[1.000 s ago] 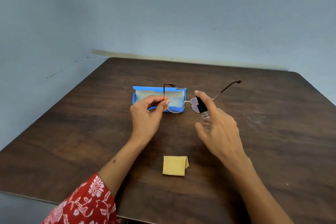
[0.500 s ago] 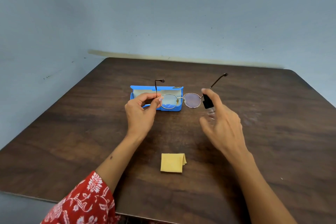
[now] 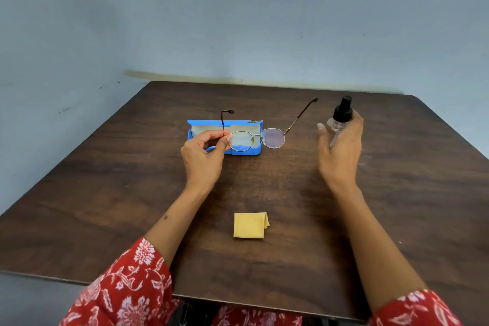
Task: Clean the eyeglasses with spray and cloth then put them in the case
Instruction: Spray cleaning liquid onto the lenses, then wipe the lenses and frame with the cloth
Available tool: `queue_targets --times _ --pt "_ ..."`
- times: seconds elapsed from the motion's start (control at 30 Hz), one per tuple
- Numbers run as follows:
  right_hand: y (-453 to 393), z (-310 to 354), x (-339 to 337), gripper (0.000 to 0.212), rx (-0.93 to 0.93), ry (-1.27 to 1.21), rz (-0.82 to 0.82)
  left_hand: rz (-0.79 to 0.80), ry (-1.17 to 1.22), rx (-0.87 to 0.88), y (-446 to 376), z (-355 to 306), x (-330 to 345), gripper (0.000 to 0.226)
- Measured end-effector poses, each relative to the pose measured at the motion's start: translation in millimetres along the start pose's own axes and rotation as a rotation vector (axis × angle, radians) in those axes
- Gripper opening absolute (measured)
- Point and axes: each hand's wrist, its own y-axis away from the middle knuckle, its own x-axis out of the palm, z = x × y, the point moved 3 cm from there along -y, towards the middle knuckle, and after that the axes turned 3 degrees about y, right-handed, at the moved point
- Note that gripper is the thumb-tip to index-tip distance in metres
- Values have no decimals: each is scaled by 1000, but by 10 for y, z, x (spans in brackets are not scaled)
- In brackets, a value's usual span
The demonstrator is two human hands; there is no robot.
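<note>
A plain room, likely in a home rather than a lab or shop. A dark wood-grain table with rounded corners stands pushed into the corner where 2 bare, pale blue painted walls meet. The paint is scuffed and flecked with small dark marks, and a yellowish stain runs along it just above the table's far edge.

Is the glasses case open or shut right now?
Open. The blue case lies on the table with its lid raised, pale lining showing behind the eyeglasses.
</note>
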Motion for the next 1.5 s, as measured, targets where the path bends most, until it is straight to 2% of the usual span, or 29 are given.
queue_targets --times 0.17,0.3,0.4,0.47,0.5,0.57,0.6,0.67,0.7,0.77,0.8,0.9,0.97,1.07,1.2,1.33,1.4,1.5 --pt "-60 -197 62 53 84 108 17 -3 -15 -3 0 11 -2 21" --pt "-66 -239 41 56 190 53 48 6 -25 -2 -4 10 7 19" --pt "-39 -192 -25 74 242 49 97 8 -27 5 6 14 8 20" --pt "32 -87 -132 88 317 102 60 8 -41 11 9 11 6 21" --pt "92 -8 -205 84 348 127 9 8 -49 13 8 13 7 20" --pt "243 187 -319 60 331 139 -50 6 -69 20 8 4 22 18" --pt "320 272 -329 45 299 130 1 4 -72 25 11 0 28 17" --pt "468 431 -270 24 278 127 272 2 -82 31 20 -5 30 16" --pt "552 503 -215 22 289 150 461 4 -91 36 25 -10 27 16" --pt "736 614 -110 33 290 258 816 15 -104 50 27 -1 28 16" --pt "812 669 -64 38 266 318 927 18 -111 56 29 2 26 16" --pt "933 793 43 50 162 437 1023 10 -118 64 35 11 25 15" --pt "970 807 106 58 189 460 1085 9 -112 59 40 26 33 14" --pt "974 776 138 32 210 397 1163 14 -103 50 54 48 46 12" --pt "866 756 85 25 183 154 1103 13 -86 57 81 50 66 10" --pt "616 704 33 23 352 -239 974 20 -75 45 116 44 110 8" --pt "465 672 37 25 337 -327 787 28 -60 32 133 45 127 9" --pt "325 690 70 25 68 -220 379 40 -43 3 149 47 140 13"
